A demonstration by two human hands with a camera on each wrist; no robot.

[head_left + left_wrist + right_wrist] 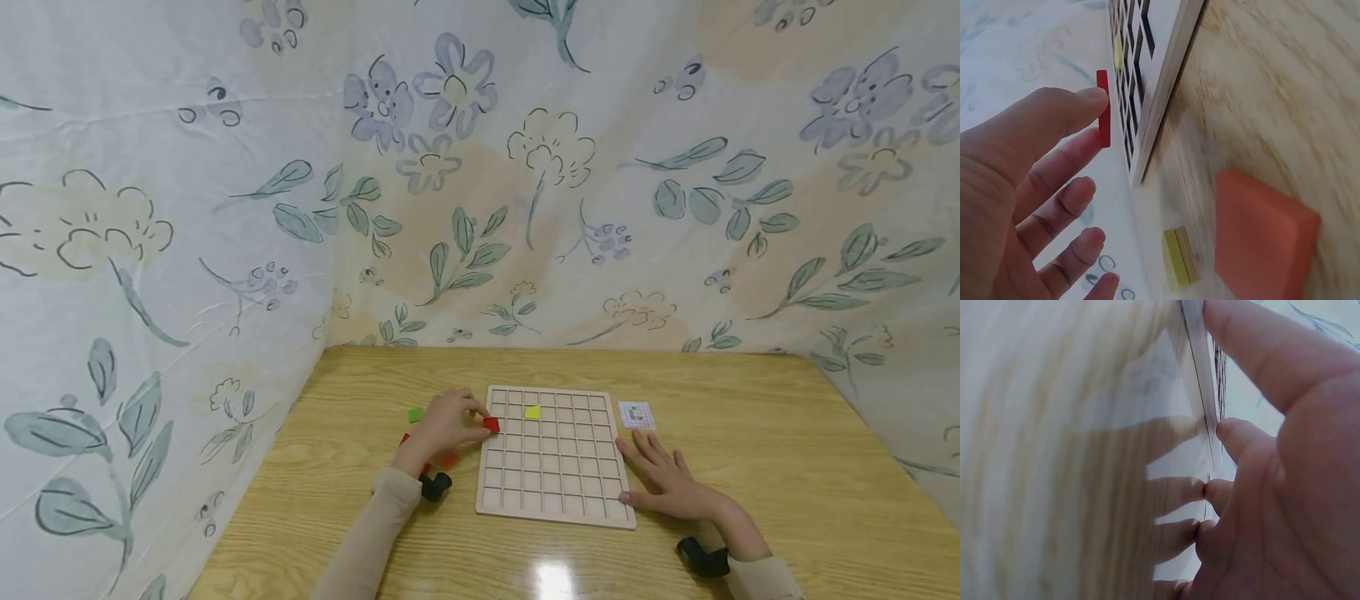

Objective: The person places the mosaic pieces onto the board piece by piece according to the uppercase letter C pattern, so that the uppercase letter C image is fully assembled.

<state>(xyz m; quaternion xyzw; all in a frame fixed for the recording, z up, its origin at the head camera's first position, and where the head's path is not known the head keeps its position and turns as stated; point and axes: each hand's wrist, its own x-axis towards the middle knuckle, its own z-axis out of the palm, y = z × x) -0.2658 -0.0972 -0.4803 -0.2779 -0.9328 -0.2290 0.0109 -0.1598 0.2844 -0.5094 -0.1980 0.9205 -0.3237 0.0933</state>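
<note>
My left hand [444,423] pinches a small red tile [491,426] between thumb and index finger, at the left edge of the pale wooden grid board [550,502]. The left wrist view shows that red tile [1104,119] edge-on, raised off the table, the other fingers loosely bent. A yellow piece [532,412] sits in a cell near the board's far side. Along the board's right edge lies my right hand [671,486], fingers spread, its thumb and index fingertip touching the rim [1205,375]. It holds nothing.
Left of the board lie a green tile [416,414] and an orange-red tile [448,460]; red pieces [405,438] are partly hidden by the left arm. A small card with a printed grid pattern [636,415] lies beyond the right hand. Floral cloth [480,208] hangs behind the table.
</note>
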